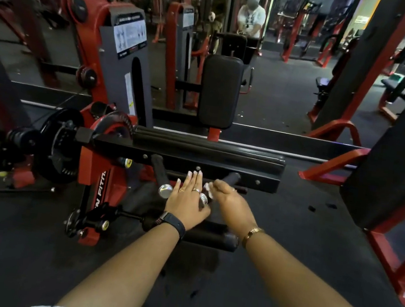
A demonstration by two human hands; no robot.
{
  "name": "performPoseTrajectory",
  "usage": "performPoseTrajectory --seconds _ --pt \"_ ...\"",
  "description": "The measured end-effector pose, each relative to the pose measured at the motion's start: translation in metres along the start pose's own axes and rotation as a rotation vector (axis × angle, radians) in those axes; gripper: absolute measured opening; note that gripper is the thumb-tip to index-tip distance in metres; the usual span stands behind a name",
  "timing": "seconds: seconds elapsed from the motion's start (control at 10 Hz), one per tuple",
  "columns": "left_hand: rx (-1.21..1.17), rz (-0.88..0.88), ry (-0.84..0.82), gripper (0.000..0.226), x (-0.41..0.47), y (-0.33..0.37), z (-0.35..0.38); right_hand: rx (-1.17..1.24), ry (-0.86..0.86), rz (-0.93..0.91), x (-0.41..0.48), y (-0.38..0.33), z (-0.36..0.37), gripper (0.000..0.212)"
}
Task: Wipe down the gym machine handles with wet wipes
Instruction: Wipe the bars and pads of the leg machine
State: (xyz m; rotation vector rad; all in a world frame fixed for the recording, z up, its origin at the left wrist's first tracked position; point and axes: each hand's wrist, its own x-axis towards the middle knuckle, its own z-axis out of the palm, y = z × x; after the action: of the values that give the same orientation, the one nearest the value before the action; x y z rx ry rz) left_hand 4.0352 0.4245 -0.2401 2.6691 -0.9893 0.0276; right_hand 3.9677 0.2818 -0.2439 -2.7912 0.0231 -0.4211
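The right handle (220, 185), a black grip with a chrome end cap, juts toward the camera from the black crossbar (182, 162) of the red and black machine. The right hand (231, 200) is curled over it, pinching a crumpled white wet wipe (208, 188) against the grip. Just left of that handle, the left hand (187, 198) lies flat with its fingers spread and straight, holding nothing, its fingertips reaching toward the crossbar. The left handle (160, 176), also chrome-capped, sticks out just beyond the left hand, untouched. Behind the crossbar lies a long black roller pad (207, 147), and farther back stands an upright black cushion (219, 90).
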Motion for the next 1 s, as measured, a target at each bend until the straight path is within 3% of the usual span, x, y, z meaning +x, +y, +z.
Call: performPoseTrajectory --seconds 0.1,0.2,0.3,0.4,0.5,0.6,0.7,0.8,0.9,1.0 --pt "0.039 0.034 0.007 0.089 0.006 0.003 0.002 -0.046 0.094 0.113 0.017 0.016 0.001 0.027" --pt "0.048 0.025 0.015 0.090 0.009 0.006 0.004 0.078 0.115 0.145 0.017 -0.002 0.005 0.022" --pt "0.047 0.019 0.037 0.091 0.009 0.010 0.006 -0.023 0.212 -0.116 -0.002 0.001 0.018 0.043" --pt "0.031 0.046 0.040 0.088 0.009 0.016 0.006 -0.046 0.199 -0.100 -0.008 0.024 0.014 0.043" --pt "-0.008 0.010 0.044 0.087 0.013 0.025 0.009 -0.025 0.245 0.165 0.014 0.057 0.003 0.010" --pt "-0.008 -0.059 0.065 0.089 0.014 0.029 0.012 0.189 0.197 0.310 0.034 0.063 0.006 0.013" --pt "-0.026 -0.124 0.097 0.090 0.013 0.034 0.016 0.350 0.155 0.249 0.035 0.034 0.012 0.020" --pt "-0.036 -0.160 0.131 0.092 0.012 0.037 0.017 0.326 0.106 -0.042 0.018 0.019 0.013 0.023" --pt "-0.004 -0.215 0.122 0.095 0.012 0.040 0.020 0.214 0.060 -0.285 0.025 0.051 0.006 0.031" --pt "0.037 -0.228 0.094 0.096 0.012 0.042 0.019 0.208 0.065 -0.166 0.033 0.080 0.008 0.024"
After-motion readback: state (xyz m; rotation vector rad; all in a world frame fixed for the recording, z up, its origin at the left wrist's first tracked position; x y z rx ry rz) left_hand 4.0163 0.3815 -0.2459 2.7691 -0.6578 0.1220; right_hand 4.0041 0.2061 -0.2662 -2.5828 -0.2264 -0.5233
